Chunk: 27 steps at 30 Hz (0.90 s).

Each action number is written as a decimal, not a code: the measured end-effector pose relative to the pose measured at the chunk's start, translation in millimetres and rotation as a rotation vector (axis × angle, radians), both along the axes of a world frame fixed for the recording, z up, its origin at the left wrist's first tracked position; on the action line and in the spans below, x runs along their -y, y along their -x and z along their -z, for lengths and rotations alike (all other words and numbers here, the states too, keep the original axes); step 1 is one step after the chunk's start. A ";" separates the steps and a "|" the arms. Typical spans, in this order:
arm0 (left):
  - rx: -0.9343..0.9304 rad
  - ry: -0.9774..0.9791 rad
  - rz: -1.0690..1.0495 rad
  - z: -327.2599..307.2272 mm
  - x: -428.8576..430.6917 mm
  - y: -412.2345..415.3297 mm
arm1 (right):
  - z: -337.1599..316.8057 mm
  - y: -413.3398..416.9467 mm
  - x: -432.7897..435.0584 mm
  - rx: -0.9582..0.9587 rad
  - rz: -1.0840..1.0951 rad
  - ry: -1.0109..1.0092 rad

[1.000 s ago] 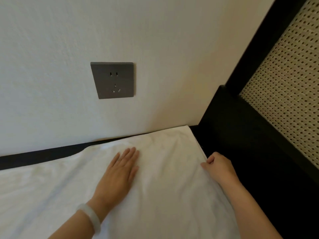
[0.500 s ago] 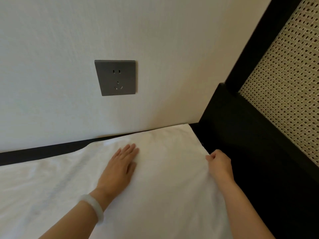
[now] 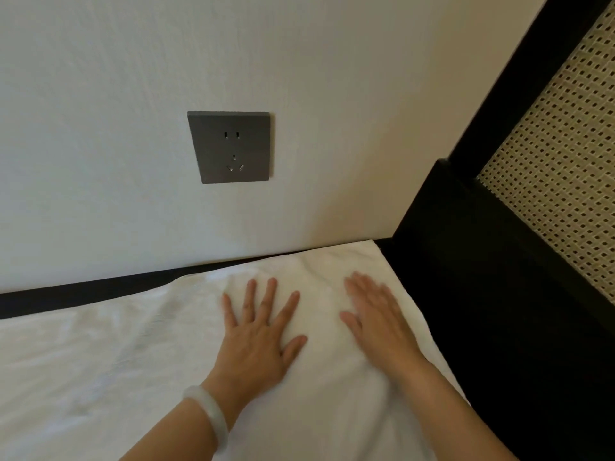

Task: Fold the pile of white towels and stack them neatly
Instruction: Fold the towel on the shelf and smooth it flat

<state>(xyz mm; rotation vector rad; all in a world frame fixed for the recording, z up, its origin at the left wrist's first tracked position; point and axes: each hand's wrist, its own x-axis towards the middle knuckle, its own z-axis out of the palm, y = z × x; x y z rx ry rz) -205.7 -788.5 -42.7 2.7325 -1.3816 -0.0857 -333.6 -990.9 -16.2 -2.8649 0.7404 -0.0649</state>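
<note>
White towel, spread on the dark surface against the wall. Now pressing it flat: left hand and right hand, fingers straight, the right no longer pinching the edge. Looks like smoothing before the next fold.

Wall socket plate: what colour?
Dark grey. The wall socket plate shows plainly in the head view.

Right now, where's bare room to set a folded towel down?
Widest free patch: the spread towel left of the left hand, up to the black strip under the wall. Crowded on the right: both hands lie flat there, the right hand near the towel's edge by the black frame.
</note>
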 end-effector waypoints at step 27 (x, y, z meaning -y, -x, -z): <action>0.044 0.420 -0.211 -7.2 -58.0 -69.1 | 14.3 -92.6 -66.5 -0.200 0.204 -0.007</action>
